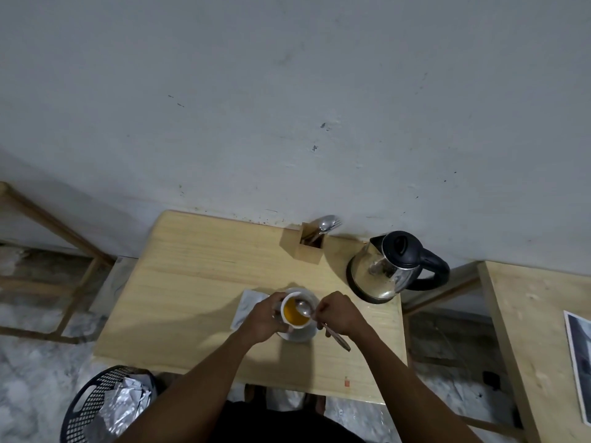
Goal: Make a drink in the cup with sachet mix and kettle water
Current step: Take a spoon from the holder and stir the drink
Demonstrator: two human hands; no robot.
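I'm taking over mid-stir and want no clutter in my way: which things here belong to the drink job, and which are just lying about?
In the job:
- cup of orange drink, steadied by the left hand
- spoon, in the right hand
- saucer under the cup
- kettle
- silver sachet beside the cup

Lying about:
- cutlery holder
- waste basket
- side table

A wooden cutlery holder (306, 246) stands at the tabletop's far edge, against the grey wall (287, 91), with spoons and a fork (327, 224) leaning out of it. Beyond the near left corner of the wooden table (179, 282), a black perforated bin (96, 407) sits on the marble floor (28, 372), holding crumpled silver foil (124, 401). A second wooden table (537, 330) stands to the right, a flat printed sheet (580, 359) lying on it.
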